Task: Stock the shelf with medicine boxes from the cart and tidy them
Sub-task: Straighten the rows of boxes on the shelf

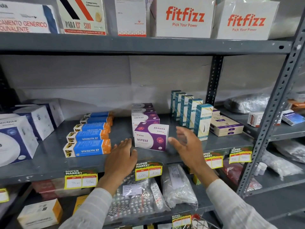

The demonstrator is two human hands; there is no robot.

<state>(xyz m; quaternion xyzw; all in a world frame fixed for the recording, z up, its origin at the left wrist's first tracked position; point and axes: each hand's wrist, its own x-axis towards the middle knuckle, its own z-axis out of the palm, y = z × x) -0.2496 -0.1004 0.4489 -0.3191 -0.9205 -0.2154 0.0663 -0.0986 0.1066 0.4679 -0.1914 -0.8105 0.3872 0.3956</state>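
Observation:
A purple and white Virest box (151,137) stands at the front of a row of like boxes (144,113) on the grey middle shelf (49,164). My left hand (121,156) is flat and open just left of that front box, apart from it. My right hand (184,142) hovers open just right of the box, fingers spread and blurred, holding nothing. Blue and orange Vivalyn EF boxes (87,147) lie in a row to the left. Teal Ketocase boxes (202,120) stand upright in a row to the right.
White and blue boxes (18,136) fill the shelf's left end, flat beige boxes (226,126) the right. Fitfizz cartons (184,17) sit on the shelf above. Yellow price tags (148,172) hang on the shelf edge. Bags of blister packs (137,200) lie on the shelf below. A grey upright (270,116) stands at right.

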